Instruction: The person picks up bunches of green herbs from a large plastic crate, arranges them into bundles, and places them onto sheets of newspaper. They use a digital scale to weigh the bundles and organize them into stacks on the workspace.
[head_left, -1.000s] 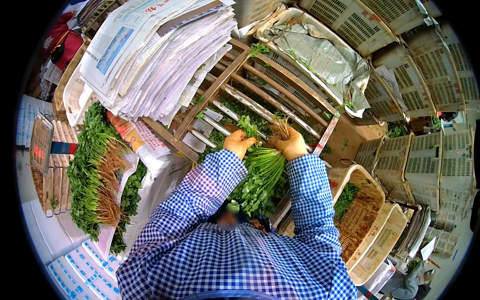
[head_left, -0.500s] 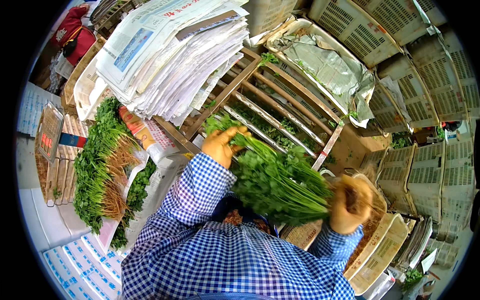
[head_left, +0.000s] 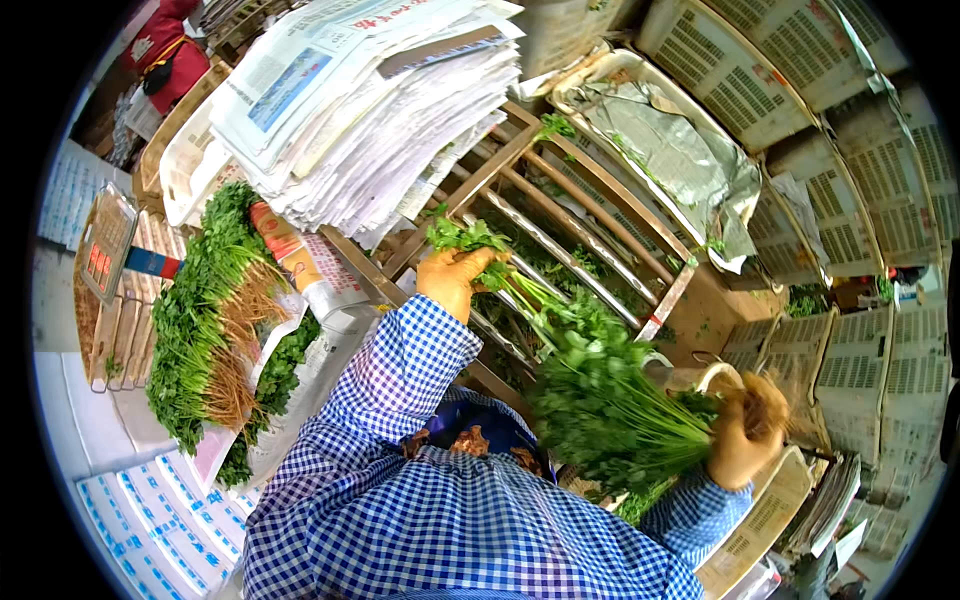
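My right hand point(head_left: 742, 440) is closed round the root end of a thick coriander bunch point(head_left: 620, 395), whose leaves fan out toward the left over my lap. Brown roots point(head_left: 765, 403) stick out past the fingers. My left hand point(head_left: 457, 280) pinches a few coriander sprigs point(head_left: 470, 236), their leafy tops above the fingers and pale stems trailing toward the bunch. Beneath both hands is a slatted wooden rack point(head_left: 560, 255) with loose green bits between its bars. On my left lies a pile of rooted coriander point(head_left: 205, 320) on paper.
A tall newspaper stack point(head_left: 370, 110) rises at the far left of the rack. Beyond the rack stands a crate lined with grey-green sheeting point(head_left: 670, 140). Stacked plastic crates point(head_left: 850, 190) line the right. A scale with a red display point(head_left: 105, 255) sits at far left.
My right hand has carried the bunch to the right and nearer me, away from my left hand. Between my left fingers, a few sprigs now stand apart from the bunch.
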